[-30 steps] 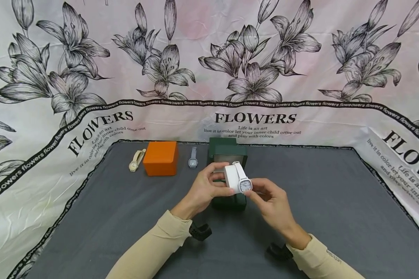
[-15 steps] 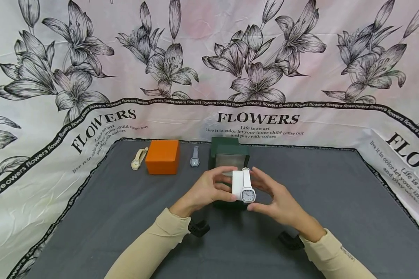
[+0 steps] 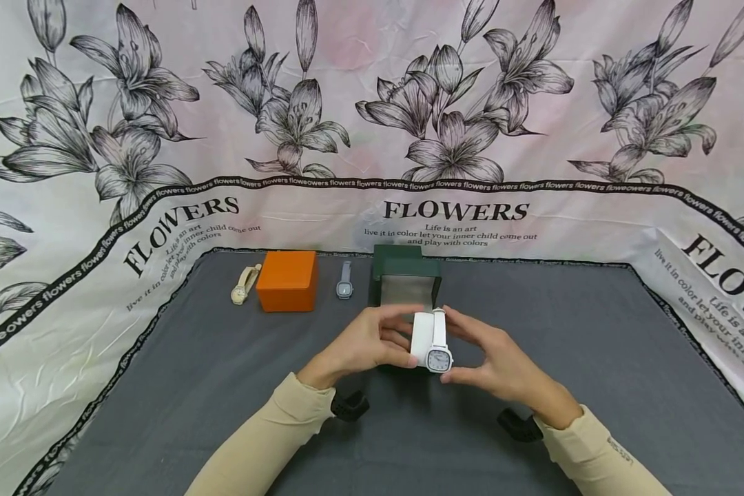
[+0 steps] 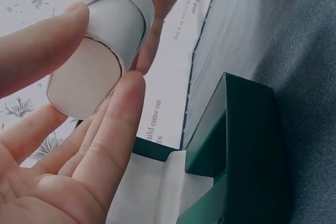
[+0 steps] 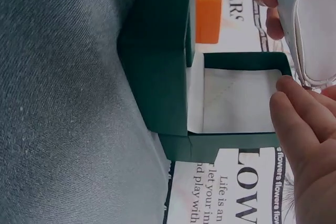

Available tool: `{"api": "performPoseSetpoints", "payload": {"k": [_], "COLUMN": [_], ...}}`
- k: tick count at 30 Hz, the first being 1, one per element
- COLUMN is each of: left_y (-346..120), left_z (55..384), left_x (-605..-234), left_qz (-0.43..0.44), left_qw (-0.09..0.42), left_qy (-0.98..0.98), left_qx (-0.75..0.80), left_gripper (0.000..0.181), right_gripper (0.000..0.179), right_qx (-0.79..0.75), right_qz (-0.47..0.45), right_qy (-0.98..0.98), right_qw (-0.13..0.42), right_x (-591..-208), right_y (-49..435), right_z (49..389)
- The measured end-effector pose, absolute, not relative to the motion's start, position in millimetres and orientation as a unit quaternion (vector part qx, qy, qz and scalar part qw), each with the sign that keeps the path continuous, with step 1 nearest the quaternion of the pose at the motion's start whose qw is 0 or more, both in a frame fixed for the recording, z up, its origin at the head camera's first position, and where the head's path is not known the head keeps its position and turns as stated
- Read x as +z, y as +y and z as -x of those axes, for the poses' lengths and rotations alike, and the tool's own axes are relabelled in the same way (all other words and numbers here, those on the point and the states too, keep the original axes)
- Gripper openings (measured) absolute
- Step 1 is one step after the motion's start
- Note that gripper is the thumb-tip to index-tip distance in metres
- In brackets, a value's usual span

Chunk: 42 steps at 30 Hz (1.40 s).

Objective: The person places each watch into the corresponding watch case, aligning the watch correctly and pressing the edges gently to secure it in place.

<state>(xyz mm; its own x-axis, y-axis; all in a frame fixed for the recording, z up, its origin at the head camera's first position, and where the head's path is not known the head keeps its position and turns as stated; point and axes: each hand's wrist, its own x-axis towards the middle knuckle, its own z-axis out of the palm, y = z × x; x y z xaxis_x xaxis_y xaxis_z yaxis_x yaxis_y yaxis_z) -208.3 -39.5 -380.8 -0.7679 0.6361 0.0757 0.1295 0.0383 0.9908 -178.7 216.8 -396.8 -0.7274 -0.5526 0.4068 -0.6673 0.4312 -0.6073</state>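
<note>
Jointly, the left hand point(image 3: 367, 342) and right hand point(image 3: 502, 359) hold a white watch point(image 3: 439, 359) strapped round a white cushion point(image 3: 420, 336).
The left grip pinches the cushion between thumb and fingers; the right grip clasps the watch side, thumb near the case. Both are above an opened green box point(image 3: 407, 266) on the grey surface point(image 3: 564, 310). Near its far edge lie a blue-grey watch point(image 3: 344, 289), an orange box point(image 3: 286, 281) and a cream watch point(image 3: 240, 294), before flower-printed cloth point(image 3: 459, 145).

cream sleeves point(image 3: 263, 430), lettering point(image 3: 620, 450) on the right, black wrist mounts point(image 3: 350, 406)
</note>
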Motion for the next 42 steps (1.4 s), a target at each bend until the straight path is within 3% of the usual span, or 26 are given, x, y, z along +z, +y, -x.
{"api": "performPoseSetpoints", "payload": {"k": [8,16,18,21,26,31,42], "left_y": [-35,-30,-29,-29,-29,-31,-29], "left_z": [206,204,205,206,202,195,201], "left_x": [-386,-388,-387,-386,-378,-366,-382], "left_qz": [-0.277,-0.289,-0.286,-0.273,-0.249,-0.235,-0.242], "left_qw": [0.196,0.205,0.196,0.174,0.164,0.168,0.159], "left_qy": [0.702,0.710,0.712,0.719,0.725,0.718,0.712], "left_qx": [0.626,0.608,0.610,0.615,0.620,0.634,0.640], "left_gripper": [0.075,0.077,0.077,0.076,0.074,0.071,0.073], "right_gripper": [0.090,0.093,0.093,0.090,0.061,0.042,0.040], "right_qx": [0.427,0.415,0.406,0.391,0.367,0.338,0.333], "right_qz": [-0.351,-0.346,-0.349,-0.368,-0.435,-0.474,-0.458], "right_qy": [-0.833,-0.841,-0.843,-0.834,-0.787,-0.763,-0.762], "right_qw": [0.033,0.032,0.054,0.127,0.237,0.281,0.314], "right_x": [-402,-404,-405,-403,-399,-396,-399], "right_y": [214,214,215,214,209,203,196], "right_z": [177,180,182,184,183,183,182]}}
